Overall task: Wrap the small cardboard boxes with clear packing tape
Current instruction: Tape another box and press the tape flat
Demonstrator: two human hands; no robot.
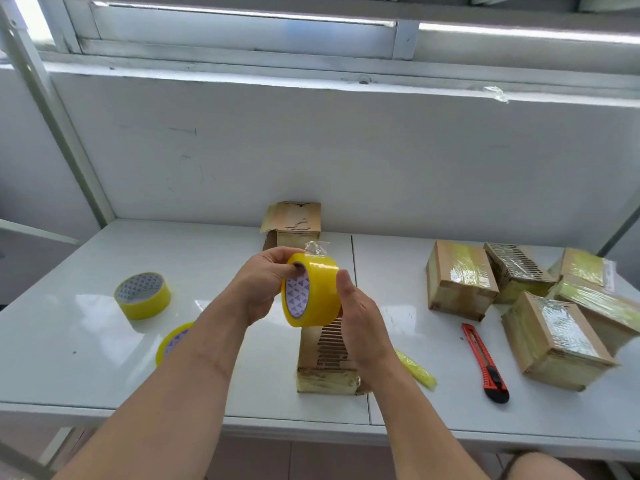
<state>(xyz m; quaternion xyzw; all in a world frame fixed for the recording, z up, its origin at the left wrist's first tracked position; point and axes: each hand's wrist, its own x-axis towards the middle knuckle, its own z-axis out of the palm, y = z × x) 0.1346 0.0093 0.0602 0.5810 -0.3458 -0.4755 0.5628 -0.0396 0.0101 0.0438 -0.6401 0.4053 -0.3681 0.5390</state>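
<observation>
I hold a yellowish roll of clear packing tape point(313, 292) up over the middle of the white table point(86, 348). My left hand point(263, 282) grips it with a finger through the core. My right hand point(360, 323) cups the roll's right side, thumb on the tape band. A loose tape end point(317, 247) sticks up from the top of the roll. Under my hands lies a long cardboard box point(327, 368) with a slotted face, partly hidden. Another cardboard box point(294, 221) stands against the back wall.
Two more tape rolls point(142, 295) point(173, 341) lie on the left of the table. A red box cutter point(485, 363) lies to the right of the box, with a yellow wrapper scrap point(415, 368) beside it. Several tape-wrapped boxes point(460, 280) are heaped at the right.
</observation>
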